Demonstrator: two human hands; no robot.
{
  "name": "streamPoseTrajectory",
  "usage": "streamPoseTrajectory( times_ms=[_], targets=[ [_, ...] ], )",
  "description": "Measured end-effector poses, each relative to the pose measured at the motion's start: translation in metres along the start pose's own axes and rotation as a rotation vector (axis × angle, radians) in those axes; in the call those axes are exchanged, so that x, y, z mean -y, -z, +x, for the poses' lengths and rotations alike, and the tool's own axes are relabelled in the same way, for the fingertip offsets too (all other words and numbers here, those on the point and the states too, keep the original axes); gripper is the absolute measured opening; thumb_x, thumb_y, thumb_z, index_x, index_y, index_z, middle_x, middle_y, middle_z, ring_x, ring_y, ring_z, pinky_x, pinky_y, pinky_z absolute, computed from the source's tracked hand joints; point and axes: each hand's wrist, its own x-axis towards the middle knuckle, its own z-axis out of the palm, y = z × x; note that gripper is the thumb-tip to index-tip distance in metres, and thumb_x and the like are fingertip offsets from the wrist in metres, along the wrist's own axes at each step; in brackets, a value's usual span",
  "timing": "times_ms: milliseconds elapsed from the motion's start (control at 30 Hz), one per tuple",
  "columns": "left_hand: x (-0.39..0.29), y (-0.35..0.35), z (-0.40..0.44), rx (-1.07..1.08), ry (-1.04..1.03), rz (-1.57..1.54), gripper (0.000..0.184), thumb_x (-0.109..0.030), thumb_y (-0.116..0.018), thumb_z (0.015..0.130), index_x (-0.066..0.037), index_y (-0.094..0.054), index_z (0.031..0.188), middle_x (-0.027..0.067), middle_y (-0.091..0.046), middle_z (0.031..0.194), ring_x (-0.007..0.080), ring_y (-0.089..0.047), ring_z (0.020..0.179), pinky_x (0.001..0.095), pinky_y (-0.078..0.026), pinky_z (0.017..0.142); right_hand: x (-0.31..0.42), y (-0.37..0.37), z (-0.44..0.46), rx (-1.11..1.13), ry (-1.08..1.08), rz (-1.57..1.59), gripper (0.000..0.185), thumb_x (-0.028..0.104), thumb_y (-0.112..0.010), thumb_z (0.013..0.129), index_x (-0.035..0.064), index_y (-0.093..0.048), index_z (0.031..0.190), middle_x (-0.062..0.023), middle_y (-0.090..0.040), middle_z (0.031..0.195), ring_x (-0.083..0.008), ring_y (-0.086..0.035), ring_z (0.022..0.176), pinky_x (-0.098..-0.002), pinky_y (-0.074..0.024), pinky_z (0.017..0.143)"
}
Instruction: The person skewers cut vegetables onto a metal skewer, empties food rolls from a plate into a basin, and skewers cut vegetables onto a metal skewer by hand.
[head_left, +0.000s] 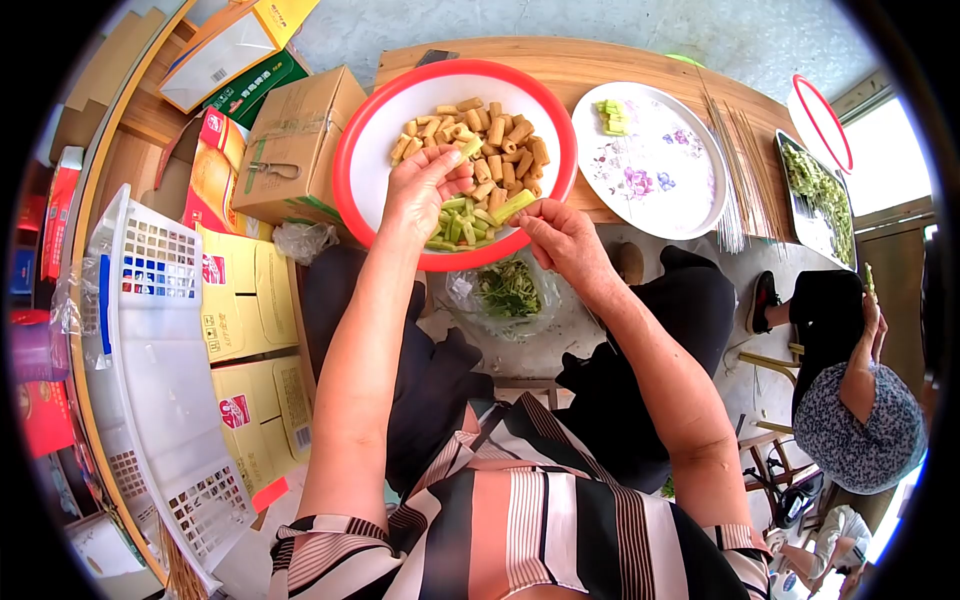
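Observation:
A white basin with a red rim holds brown cylindrical chunks and cut green stalk pieces that look like celery. Over the basin, my left hand pinches a short pale green celery piece between thumb and fingers. At the rim's lower right, my right hand is closed on a longer celery piece. To the right, a flowered white plate carries a few green pieces set side by side.
Thin skewers lie right of the plate, beside a tray of chopped greens. A plastic bag of leaves sits below the basin. Cardboard boxes and a white plastic basket stand left. Another person sits at right.

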Motion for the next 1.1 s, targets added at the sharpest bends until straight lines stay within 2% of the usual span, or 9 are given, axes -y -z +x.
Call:
streamPoseTrajectory(
  times_ms=[200, 300, 767, 1100],
  targets=[
    [0.0, 0.0005, 0.0001, -0.004, -0.005, 0.008, 0.013, -0.007, -0.062, 0.085, 0.001, -0.057, 0.094, 0.01, -0.063, 0.082, 0.0175, -0.064, 0.071, 0.0283, -0.056, 0.063, -0.0011, 0.0005, 0.0004, 0.003, 0.004, 0.0, 0.016, 0.015, -0.051, 0.091, 0.002, -0.06, 0.091, 0.0038, -0.045, 0.054, -0.0038, -0.039, 0.045, -0.0202, -0.0293, 0.043],
    [-0.0005, 0.001, -0.0003, 0.012, -0.004, 0.043, 0.013, -0.006, -0.062, 0.085, -0.001, -0.058, 0.097, 0.0074, -0.063, 0.085, 0.0166, -0.063, 0.076, 0.0271, -0.055, 0.068, -0.0025, 0.0009, 0.0008, 0.003, 0.004, -0.005, 0.016, 0.015, -0.051, 0.091, 0.0019, -0.06, 0.091, 0.0037, -0.046, 0.055, -0.0038, -0.04, 0.046, -0.0202, -0.0296, 0.043],
    [-0.0057, -0.0043, -0.0054, 0.019, -0.086, 0.159, 0.016, -0.008, -0.063, 0.084, 0.001, -0.058, 0.097, 0.0087, -0.063, 0.084, 0.0158, -0.064, 0.071, 0.0257, -0.055, 0.065, -0.0015, 0.0008, -0.0003, -0.001, 0.0, -0.011, 0.016, 0.014, -0.051, 0.091, 0.0014, -0.06, 0.09, 0.0037, -0.045, 0.053, -0.0039, -0.038, 0.044, -0.0204, -0.0292, 0.042],
    [-0.0059, -0.0031, -0.0059, 0.045, -0.043, 0.181, 0.015, -0.008, -0.064, 0.083, 0.0, -0.06, 0.095, 0.0085, -0.064, 0.082, 0.0151, -0.063, 0.07, 0.0252, -0.054, 0.065, -0.001, 0.0011, -0.0002, 0.0, 0.011, -0.019, 0.016, 0.015, -0.052, 0.091, 0.0019, -0.06, 0.091, 0.0036, -0.044, 0.053, -0.0042, -0.038, 0.044, -0.0205, -0.0293, 0.042]
  ],
)
